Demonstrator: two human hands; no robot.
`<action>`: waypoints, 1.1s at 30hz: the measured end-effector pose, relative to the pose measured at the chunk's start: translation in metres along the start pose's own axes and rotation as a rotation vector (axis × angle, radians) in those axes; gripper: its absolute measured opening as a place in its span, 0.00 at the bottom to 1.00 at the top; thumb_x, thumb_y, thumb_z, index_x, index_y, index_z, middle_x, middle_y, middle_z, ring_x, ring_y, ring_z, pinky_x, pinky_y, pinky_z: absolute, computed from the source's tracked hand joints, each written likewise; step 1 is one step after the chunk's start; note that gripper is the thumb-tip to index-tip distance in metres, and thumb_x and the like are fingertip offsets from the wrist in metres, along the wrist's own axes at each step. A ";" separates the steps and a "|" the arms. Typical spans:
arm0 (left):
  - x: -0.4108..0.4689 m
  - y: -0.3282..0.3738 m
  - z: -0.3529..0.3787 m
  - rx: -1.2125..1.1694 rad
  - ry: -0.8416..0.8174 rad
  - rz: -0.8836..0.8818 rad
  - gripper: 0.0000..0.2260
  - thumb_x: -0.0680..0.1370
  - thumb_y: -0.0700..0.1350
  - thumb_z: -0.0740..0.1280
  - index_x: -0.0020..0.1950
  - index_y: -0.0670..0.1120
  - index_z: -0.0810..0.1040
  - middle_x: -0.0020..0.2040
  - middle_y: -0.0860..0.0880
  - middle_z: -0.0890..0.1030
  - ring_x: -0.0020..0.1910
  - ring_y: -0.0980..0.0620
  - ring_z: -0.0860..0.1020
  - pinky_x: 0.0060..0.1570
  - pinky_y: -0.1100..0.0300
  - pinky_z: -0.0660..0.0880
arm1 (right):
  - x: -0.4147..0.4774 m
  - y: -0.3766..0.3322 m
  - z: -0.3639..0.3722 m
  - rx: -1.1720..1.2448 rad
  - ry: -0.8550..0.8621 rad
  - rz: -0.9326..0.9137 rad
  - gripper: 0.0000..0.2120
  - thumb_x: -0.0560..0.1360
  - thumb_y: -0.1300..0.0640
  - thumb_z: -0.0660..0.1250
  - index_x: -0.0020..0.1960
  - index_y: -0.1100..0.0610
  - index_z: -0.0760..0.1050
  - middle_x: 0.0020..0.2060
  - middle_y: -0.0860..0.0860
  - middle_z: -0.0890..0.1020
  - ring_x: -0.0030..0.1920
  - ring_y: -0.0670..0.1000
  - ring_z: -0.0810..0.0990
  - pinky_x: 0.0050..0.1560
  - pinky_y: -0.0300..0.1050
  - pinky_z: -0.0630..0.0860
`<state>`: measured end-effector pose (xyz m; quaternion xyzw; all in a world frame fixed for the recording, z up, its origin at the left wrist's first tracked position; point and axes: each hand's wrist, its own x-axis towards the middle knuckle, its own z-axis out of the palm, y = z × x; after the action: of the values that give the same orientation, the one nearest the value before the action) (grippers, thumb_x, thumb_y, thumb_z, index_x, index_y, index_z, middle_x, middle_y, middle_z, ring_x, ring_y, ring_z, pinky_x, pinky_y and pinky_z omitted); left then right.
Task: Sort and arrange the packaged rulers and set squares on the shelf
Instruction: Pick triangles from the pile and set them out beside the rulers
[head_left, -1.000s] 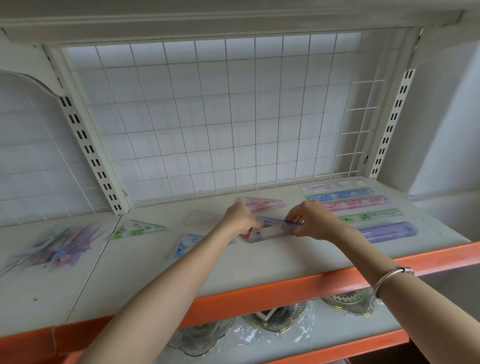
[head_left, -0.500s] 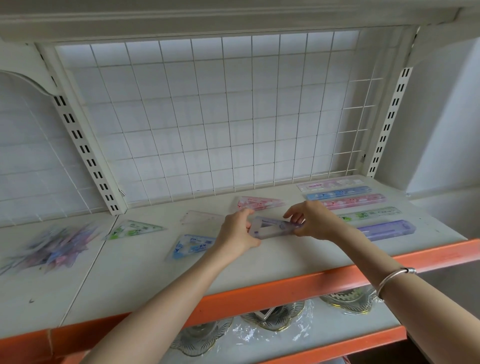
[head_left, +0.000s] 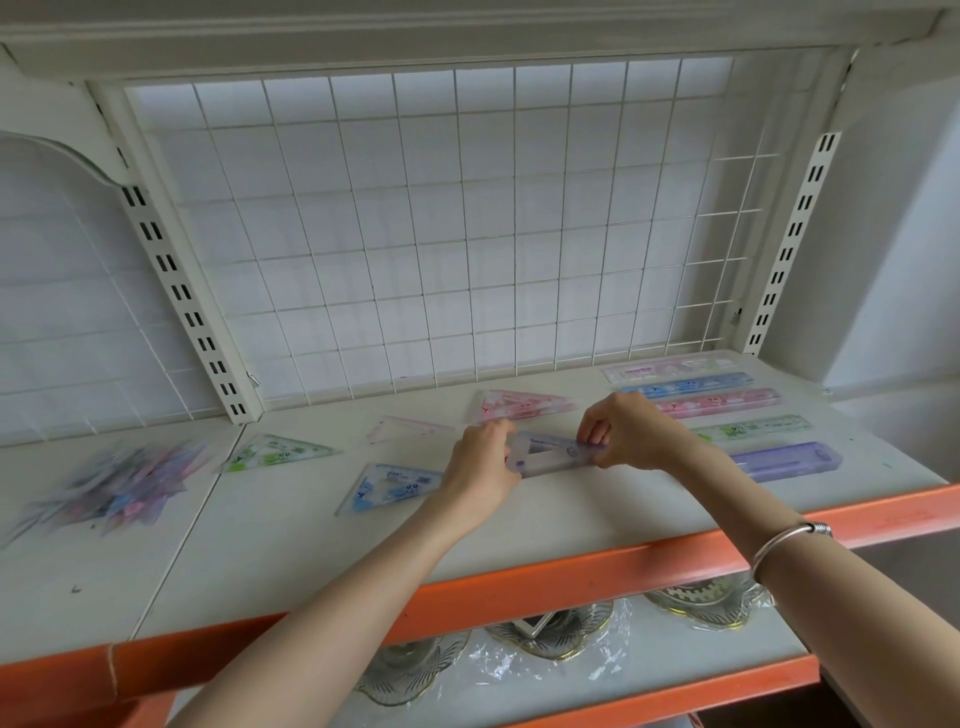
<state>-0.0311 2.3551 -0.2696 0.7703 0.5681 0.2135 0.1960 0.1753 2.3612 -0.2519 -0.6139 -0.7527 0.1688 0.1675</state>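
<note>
A pale purple packaged set square is held just above the white shelf by both hands. My left hand pinches its left end and my right hand pinches its right end. Around it lie a pink set square, a clear one, a green one and a blue one. Several packaged rulers lie in a row at the right: pale pink, blue, pink, green, purple.
A loose pile of packaged items lies on the left shelf section. A wire grid panel backs the shelf. An orange front rail edges it. Glass dishes in plastic sit on the lower shelf.
The purple set square has shifted slightly in my hands, and my left hand now grips its left end from the near side. The view moved a little.
</note>
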 end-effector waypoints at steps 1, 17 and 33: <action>0.000 0.000 0.000 0.003 -0.001 0.000 0.23 0.74 0.37 0.69 0.68 0.44 0.71 0.59 0.43 0.79 0.56 0.46 0.78 0.54 0.57 0.74 | 0.001 0.000 0.000 -0.001 -0.006 0.002 0.11 0.63 0.68 0.72 0.44 0.58 0.83 0.34 0.49 0.82 0.38 0.48 0.82 0.44 0.41 0.81; 0.004 0.002 0.000 0.038 -0.031 -0.023 0.18 0.74 0.35 0.68 0.63 0.40 0.73 0.56 0.42 0.78 0.52 0.44 0.78 0.54 0.50 0.76 | 0.003 0.002 0.000 0.002 -0.019 -0.003 0.11 0.63 0.67 0.73 0.44 0.56 0.83 0.35 0.49 0.82 0.39 0.50 0.83 0.43 0.50 0.82; 0.047 -0.003 -0.044 -0.098 0.072 -0.031 0.20 0.75 0.47 0.71 0.64 0.42 0.75 0.59 0.45 0.80 0.57 0.48 0.77 0.54 0.61 0.71 | 0.036 -0.002 -0.017 0.081 0.113 0.003 0.10 0.71 0.64 0.69 0.52 0.60 0.81 0.47 0.54 0.84 0.48 0.51 0.81 0.53 0.41 0.77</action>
<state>-0.0456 2.4036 -0.2292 0.7426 0.5754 0.2659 0.2162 0.1745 2.3965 -0.2345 -0.6164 -0.7336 0.1646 0.2342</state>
